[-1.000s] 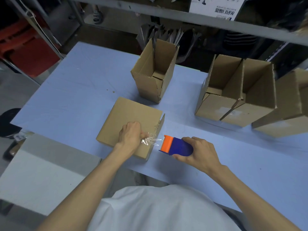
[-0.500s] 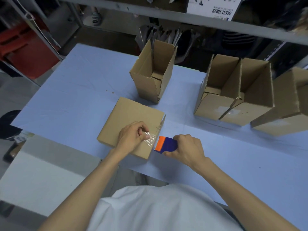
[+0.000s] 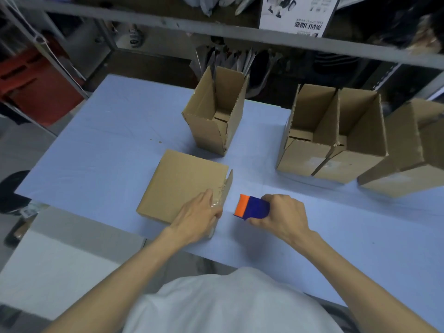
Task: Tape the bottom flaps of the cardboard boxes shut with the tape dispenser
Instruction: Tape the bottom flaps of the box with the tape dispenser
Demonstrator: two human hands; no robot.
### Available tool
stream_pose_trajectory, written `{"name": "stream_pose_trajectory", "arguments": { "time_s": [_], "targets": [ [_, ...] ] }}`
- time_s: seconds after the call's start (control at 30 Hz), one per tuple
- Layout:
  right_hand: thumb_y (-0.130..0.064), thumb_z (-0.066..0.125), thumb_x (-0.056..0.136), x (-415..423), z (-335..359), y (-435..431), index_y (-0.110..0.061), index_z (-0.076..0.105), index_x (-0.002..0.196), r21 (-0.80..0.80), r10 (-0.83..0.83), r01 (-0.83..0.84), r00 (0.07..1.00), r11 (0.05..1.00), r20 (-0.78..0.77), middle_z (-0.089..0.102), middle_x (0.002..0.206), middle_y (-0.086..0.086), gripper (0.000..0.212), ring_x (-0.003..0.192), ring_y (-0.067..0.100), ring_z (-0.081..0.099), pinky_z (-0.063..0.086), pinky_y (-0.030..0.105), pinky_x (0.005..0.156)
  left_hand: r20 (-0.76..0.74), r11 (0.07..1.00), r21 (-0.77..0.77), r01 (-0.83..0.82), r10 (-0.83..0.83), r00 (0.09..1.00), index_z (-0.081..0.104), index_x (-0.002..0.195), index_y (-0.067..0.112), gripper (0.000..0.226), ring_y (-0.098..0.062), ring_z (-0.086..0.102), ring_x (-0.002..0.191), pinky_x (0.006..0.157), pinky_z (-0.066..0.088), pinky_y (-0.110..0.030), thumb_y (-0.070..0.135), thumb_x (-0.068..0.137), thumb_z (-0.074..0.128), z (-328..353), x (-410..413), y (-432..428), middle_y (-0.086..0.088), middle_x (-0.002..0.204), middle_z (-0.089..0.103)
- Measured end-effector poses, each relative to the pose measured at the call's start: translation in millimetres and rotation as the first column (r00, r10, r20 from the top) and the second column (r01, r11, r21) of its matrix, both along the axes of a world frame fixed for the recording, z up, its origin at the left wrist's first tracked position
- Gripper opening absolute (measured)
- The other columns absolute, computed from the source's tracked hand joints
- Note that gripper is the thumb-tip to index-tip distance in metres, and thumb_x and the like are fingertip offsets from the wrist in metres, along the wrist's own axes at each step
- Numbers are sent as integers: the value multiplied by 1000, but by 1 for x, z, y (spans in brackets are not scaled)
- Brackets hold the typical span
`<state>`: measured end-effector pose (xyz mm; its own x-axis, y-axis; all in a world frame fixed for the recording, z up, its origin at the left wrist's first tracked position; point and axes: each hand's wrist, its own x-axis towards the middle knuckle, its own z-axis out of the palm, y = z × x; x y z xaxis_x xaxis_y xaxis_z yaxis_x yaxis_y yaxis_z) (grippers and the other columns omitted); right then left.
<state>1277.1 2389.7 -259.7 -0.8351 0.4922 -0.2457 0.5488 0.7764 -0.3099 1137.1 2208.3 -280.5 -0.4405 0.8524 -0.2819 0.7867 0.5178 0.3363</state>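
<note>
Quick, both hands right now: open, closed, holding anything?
Left hand: open, fingers pressing flat on the nearest brown cardboard box.
Right hand: closed around the blue-and-orange plastic tape dispenser.

The pale blue table (image 3: 108, 152) carries five cardboard boxes. A closed box (image 3: 182, 183) lies near the front edge, flat face up. Behind it stands a narrow open box (image 3: 216, 121). To the right, two open boxes (image 3: 307, 145) (image 3: 355, 155) stand touching side by side, with a fifth box (image 3: 408, 164) just beside them.
</note>
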Motion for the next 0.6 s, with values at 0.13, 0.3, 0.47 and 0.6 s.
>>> {"name": "stream_pose_trajectory", "arguments": {
  "time_s": [0.13, 0.3, 0.47, 0.6],
  "targets": [
    [-63, 79, 59, 17, 11, 9, -29, 66, 108, -131, -54, 23, 968, 991, -244, 69, 94, -12, 61, 80, 10, 61, 46, 21, 64, 199, 943, 129, -307, 279, 940, 59, 117, 27, 24, -18, 53, 82, 68, 41, -29, 27, 97, 45, 9, 3, 13, 1, 100, 43],
    [-61, 83, 55, 30, 37, 11, -24, 68, 111, -217, -28, -94, 866, 972, -499, 69, 94, -14, 68, 81, 2, 61, 46, 11, 64, 895, 706, -20, -708, 328, 302, 67, 96, 11, 31, -16, 61, 76, 73, 48, -29, 29, 102, 42, 40, 3, 35, -8, 88, 66],
    [-50, 86, 53, 33, 51, 10, -21, 65, 113, -313, -86, -120, 817, 942, -570, 66, 98, -16, 69, 90, 5, 63, 49, 11, 64, 988, 722, -43, -691, 134, 78, 64, 93, 6, 31, -23, 54, 81, 76, 43, -32, 34, 93, 51, 56, 7, 36, -11, 85, 62],
    [-55, 85, 53, 33, 58, 9, -33, 61, 113, -386, -139, -138, 781, 912, -609, 66, 101, -20, 68, 95, 5, 62, 53, 14, 65, 992, 781, 3, -625, 74, 98, 54, 119, -7, 53, -25, 43, 93, 81, 38, -30, 35, 86, 56, 63, 9, 34, -17, 102, 49]
  ]
}}
